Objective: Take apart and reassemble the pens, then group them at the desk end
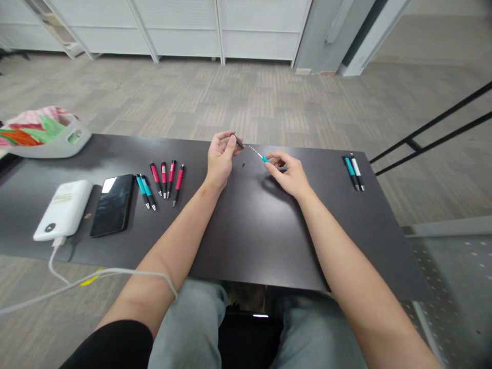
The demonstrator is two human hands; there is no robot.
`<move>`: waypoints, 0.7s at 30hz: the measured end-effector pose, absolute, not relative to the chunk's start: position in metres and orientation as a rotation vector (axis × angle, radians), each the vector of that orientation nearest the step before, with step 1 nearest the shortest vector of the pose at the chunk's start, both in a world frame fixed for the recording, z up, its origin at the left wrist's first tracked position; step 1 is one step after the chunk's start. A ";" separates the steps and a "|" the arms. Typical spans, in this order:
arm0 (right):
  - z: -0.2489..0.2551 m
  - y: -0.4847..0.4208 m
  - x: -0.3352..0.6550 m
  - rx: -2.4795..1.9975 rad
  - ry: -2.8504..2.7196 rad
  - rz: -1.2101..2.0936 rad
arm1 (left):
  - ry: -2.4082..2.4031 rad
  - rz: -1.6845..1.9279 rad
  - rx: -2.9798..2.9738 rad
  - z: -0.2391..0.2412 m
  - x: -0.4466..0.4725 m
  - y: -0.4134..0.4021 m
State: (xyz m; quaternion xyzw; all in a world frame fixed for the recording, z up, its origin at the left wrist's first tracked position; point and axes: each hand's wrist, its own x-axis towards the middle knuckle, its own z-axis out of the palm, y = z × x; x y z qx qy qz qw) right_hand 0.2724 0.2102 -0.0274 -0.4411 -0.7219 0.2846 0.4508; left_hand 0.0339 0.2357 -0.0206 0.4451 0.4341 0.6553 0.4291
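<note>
Near the far edge of the dark table, my left hand (220, 158) pinches a black pen barrel section (239, 142) between thumb and fingers. To its right, my right hand (285, 171) grips the blue part of a ballpoint pen (265, 159), whose thin refill with a spring sticks out toward the left hand. The two pen parts are apart, with a small gap between them. A tiny dark piece (243, 164) lies on the table below that gap; it is too small to name.
Several pink pens (164, 179) and two blue pens (146, 192) lie left of my arms. Further left are a black phone (113, 206) and a white power bank (63, 210) with a cable (126, 270) crossing my left forearm. Two pens (353, 172) lie at the right; a basket (57, 146) stands far left.
</note>
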 end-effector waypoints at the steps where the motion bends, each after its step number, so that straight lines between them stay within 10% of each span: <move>1: -0.027 0.210 0.272 -1.093 -1.789 0.703 | 1.078 1.650 1.116 -0.022 0.033 0.236; 21: -0.028 0.210 0.273 -1.074 -1.797 0.686 | 1.048 1.627 1.185 -0.013 0.042 0.227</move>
